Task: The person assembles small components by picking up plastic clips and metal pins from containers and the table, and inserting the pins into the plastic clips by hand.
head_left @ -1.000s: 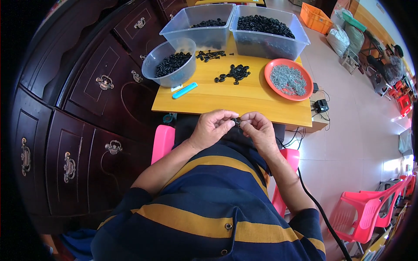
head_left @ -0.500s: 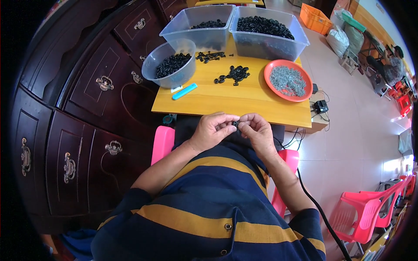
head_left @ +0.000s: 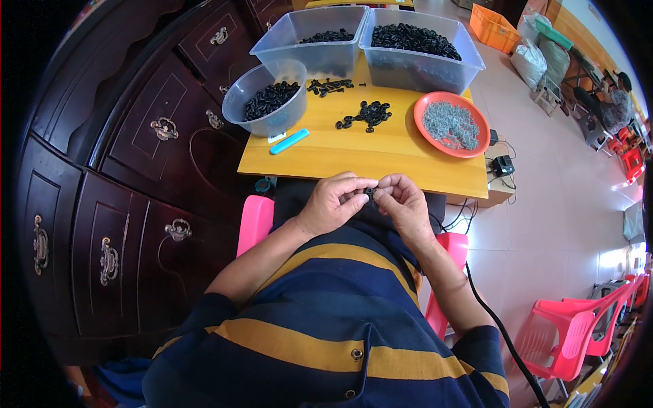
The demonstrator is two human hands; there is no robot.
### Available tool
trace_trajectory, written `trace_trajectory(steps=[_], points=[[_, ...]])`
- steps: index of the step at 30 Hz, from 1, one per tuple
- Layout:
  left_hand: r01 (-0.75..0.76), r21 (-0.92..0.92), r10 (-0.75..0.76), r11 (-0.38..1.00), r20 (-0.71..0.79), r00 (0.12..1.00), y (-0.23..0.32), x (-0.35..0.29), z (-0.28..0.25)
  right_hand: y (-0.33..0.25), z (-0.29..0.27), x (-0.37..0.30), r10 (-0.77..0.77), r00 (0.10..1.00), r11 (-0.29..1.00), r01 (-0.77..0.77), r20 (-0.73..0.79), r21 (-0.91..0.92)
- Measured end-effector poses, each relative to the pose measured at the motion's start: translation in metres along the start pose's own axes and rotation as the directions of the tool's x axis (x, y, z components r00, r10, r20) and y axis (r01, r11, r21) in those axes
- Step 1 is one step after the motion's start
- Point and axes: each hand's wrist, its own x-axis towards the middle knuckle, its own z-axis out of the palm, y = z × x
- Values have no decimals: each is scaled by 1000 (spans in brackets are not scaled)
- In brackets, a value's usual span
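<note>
My left hand point(head_left: 335, 204) and my right hand point(head_left: 403, 206) meet just off the near edge of the yellow table point(head_left: 326, 158), above my lap. Between their fingertips is a small black oval part point(head_left: 369, 193), pinched from both sides and mostly covered by the fingers. Whether a second piece is with it I cannot tell. Straight ahead on the tabletop lies a loose pile of similar black oval parts point(head_left: 373, 113). To its right sits a red plate point(head_left: 420, 129) heaped with small silvery metal pieces point(head_left: 451, 125).
A round clear tub point(head_left: 235, 102) of black parts stands at the table's left, with a light-blue stick-like tool point(head_left: 290, 141) in front. Two clear bins point(head_left: 309, 58) of black parts fill the back. Dark drawers point(head_left: 136, 156) flank my left; a black cable point(head_left: 486, 302) runs on my right.
My hands stay almost in place, still pinching the black part. The view has shifted very slightly; the piles and containers look the same.
</note>
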Motion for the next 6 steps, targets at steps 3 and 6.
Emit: trace_trajectory(steps=[3,6], points=[[-19,22,19,1000,2,1000,2,1,0,2,-2,0,-1,1000,1000,1,6,12],[-51,83,50,995,18,999,2,1,-1,4,-3,0,2,1000,1000,-2,5,1]])
